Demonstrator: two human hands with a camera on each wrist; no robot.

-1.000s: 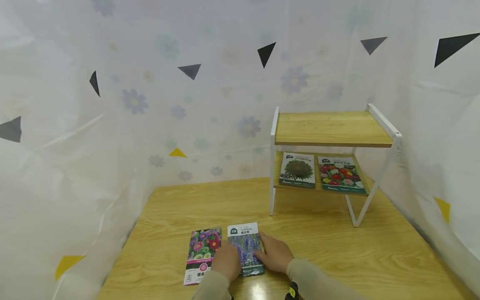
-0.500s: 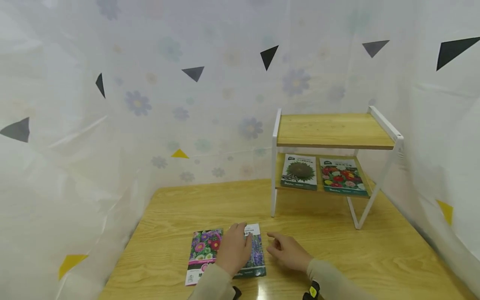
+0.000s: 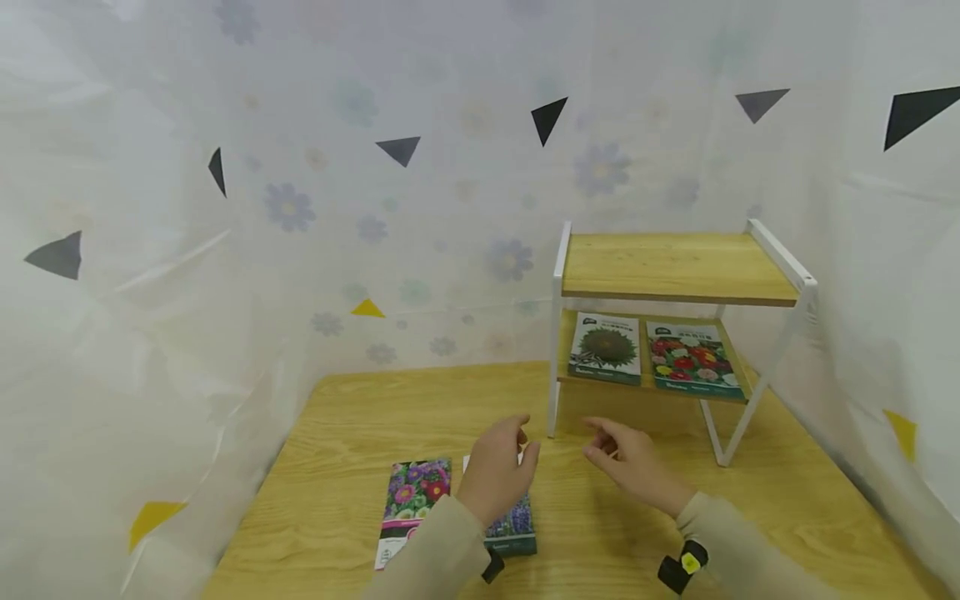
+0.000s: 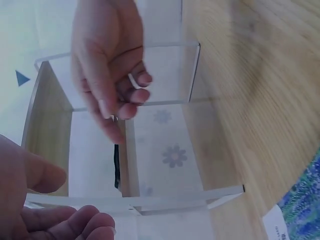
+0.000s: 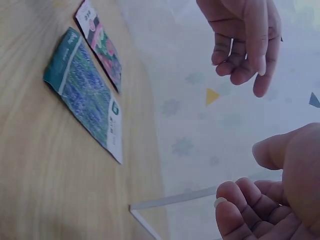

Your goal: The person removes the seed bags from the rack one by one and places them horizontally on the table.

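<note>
My left hand hovers over the lavender seed packet, fingers relaxed and holding nothing; it hides much of that packet in the head view. To the right, in front of the small shelf rack, my right hand is raised above the table with loosely bent fingers and nothing in them. The right wrist view shows the lavender packet lying flat, green end toward the near side. Just left of it lies a pink-and-purple flower seed packet, partly covered by my left sleeve.
On the rack's lower shelf lie a sunflower packet and a red mixed-flower packet, side by side. The rack's white leg stands on the wooden table. A pale flowered sheet hangs behind and at both sides.
Both hands have come away from the lavender packet and risen forward, the right one also moving right. Both packets have stayed on the table. The head view has shifted slightly.
</note>
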